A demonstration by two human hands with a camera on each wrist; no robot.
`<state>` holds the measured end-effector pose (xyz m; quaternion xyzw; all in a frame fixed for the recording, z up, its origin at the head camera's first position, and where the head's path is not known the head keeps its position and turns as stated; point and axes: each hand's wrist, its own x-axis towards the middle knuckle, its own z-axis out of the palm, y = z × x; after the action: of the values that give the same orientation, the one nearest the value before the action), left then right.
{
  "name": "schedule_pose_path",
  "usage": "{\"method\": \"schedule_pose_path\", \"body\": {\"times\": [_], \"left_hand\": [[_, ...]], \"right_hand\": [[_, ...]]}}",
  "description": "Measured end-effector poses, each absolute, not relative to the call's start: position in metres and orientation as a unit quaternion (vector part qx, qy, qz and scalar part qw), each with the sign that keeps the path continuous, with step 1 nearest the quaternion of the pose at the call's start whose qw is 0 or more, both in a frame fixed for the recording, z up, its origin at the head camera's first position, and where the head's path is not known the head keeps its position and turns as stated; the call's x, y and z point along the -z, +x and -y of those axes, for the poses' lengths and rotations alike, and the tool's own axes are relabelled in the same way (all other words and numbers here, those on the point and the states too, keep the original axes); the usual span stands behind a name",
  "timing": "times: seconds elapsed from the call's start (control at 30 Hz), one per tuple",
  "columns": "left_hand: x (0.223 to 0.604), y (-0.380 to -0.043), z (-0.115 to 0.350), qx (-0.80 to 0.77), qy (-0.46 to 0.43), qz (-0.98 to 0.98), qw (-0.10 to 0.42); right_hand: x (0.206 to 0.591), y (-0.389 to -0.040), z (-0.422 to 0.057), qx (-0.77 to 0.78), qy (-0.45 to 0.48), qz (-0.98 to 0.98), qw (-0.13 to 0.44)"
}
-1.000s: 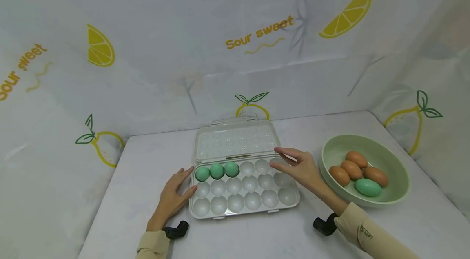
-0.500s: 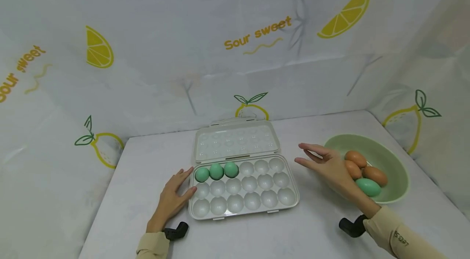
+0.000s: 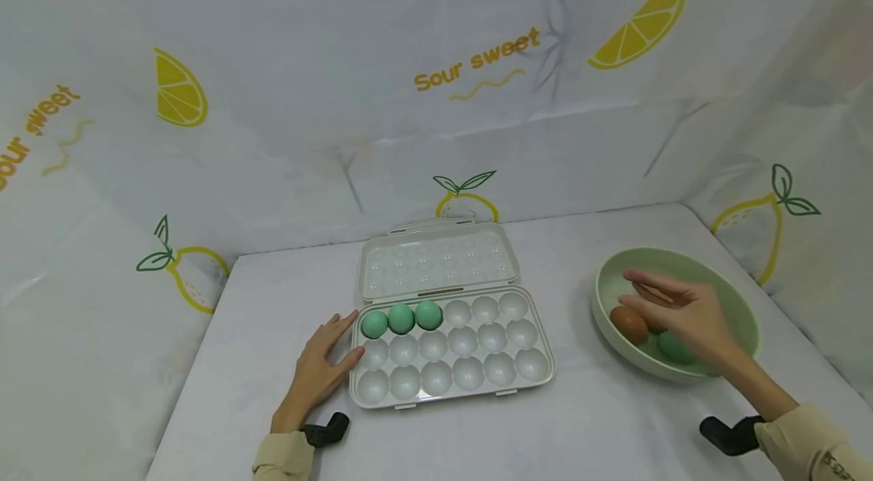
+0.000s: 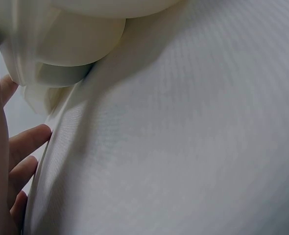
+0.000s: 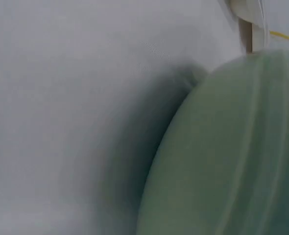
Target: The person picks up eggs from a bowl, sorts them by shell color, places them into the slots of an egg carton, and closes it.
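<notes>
A white egg tray (image 3: 450, 399) lies on the table with several round hollows. Three green eggs (image 3: 401, 319) fill the left part of its back row. My left hand (image 3: 320, 363) rests at the tray's left edge, thumb and fingers spread against it; in the left wrist view its fingers (image 4: 31, 141) reach beside the tray's underside. Over the light green bowl (image 3: 607, 329), my right hand (image 3: 689, 314) hovers with nothing in it, thumb and fingers apart. Below it a brown egg (image 3: 629, 324) and a green egg (image 3: 674, 347) show; the hand hides the others.
The tray's clear lid (image 3: 439, 261) lies folded back behind it, hinged on. Behind the table (image 3: 286, 276) hangs a printed white cloth (image 3: 286, 163). In the right wrist view the bowl's outer wall (image 5: 198, 171) fills the right side.
My right hand has moved right, from over the tray's back right corner to above the bowl, and carries nothing. The left hand has stayed at the tray's edge.
</notes>
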<state>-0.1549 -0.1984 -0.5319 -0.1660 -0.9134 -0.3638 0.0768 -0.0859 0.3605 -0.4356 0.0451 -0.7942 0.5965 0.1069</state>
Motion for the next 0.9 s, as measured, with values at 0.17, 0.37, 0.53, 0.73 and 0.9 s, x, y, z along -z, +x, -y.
{"method": "schedule_pose_path", "body": {"times": [0.17, 0.37, 0.53, 0.73, 0.9], "left_hand": [[0.531, -0.154, 0.198, 0.365, -0.168, 0.912, 0.077], [0.53, -0.156, 0.199, 0.364, -0.173, 0.911, 0.085], [0.531, -0.156, 0.199, 0.364, -0.177, 0.91, 0.087], [0.531, -0.155, 0.199, 0.361, -0.171, 0.913, 0.082], [0.531, -0.154, 0.198, 0.364, -0.172, 0.912, 0.081]], "right_hand": [[0.433, -0.075, -0.39, -0.593, 0.029, 0.801, 0.076], [0.43, -0.064, -0.418, -0.567, 0.042, 0.823, 0.013], [0.432, -0.061, -0.431, -0.538, 0.07, 0.84, 0.002], [0.431, -0.059, -0.437, -0.519, 0.072, 0.851, -0.046], [0.428, -0.059, -0.439, -0.461, 0.072, 0.88, -0.092]]}}
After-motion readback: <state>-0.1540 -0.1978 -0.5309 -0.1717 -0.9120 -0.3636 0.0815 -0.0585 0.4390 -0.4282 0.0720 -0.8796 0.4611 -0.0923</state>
